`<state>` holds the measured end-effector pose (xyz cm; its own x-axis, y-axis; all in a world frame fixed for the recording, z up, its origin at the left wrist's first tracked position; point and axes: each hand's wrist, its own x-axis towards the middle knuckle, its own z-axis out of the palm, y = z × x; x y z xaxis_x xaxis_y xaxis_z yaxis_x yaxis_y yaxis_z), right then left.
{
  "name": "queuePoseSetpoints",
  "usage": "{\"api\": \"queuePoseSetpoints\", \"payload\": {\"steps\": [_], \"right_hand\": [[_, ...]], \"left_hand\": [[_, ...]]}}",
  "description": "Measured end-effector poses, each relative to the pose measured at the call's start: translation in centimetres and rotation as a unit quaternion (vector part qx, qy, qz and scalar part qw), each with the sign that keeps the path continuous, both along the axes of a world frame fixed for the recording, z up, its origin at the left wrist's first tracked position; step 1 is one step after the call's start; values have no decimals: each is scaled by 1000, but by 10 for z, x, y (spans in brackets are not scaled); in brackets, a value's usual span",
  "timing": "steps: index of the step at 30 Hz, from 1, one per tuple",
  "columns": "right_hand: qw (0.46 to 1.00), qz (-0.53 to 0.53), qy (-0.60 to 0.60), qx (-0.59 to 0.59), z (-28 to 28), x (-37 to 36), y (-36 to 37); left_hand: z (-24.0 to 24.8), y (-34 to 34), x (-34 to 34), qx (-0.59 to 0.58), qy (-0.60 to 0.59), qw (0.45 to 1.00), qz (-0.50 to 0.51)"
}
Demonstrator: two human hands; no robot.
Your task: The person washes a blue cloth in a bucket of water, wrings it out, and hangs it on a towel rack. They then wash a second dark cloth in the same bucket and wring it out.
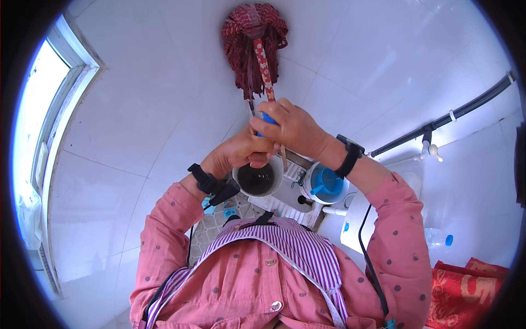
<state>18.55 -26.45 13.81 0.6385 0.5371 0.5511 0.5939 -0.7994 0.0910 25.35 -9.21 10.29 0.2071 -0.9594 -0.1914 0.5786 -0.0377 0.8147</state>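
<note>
A mop with a dark red, patterned cloth head (233, 41) is raised ahead of me, its strips hanging down in front of the white tiled walls. Its handle (264, 68) is red with a floral pattern and runs down from the head into my hands. My right hand (298, 129) is wrapped round the handle at a blue section (267, 118). Just below and to the left, my left hand (241, 149) is closed on the mop too, its fingers partly hidden by the right hand. Below them, a bucket (235, 178) holds dark water.
Beside that bucket stands a white bucket (308, 196) with a blue dipper (330, 181) inside. A black pipe (460, 114) with a tap (428, 149) runs along the right wall. A clear bottle (436, 237) and red cloth (466, 296) lie right; a window (49, 82) is left.
</note>
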Motion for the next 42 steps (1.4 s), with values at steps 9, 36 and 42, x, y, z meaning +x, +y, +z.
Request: {"api": "queuePoseSetpoints", "payload": {"steps": [9, 36, 42], "right_hand": [[986, -138, 33, -85, -29, 16, 3], [637, -133, 526, 547, -79, 1, -23], [825, -159, 283, 463, -97, -6, 17]], "left_hand": [[-22, -19, 16, 158, -522, 829, 119], [-86, 14, 9, 123, -446, 846, 264], [-66, 13, -26, 22, -40, 960, 277]]}}
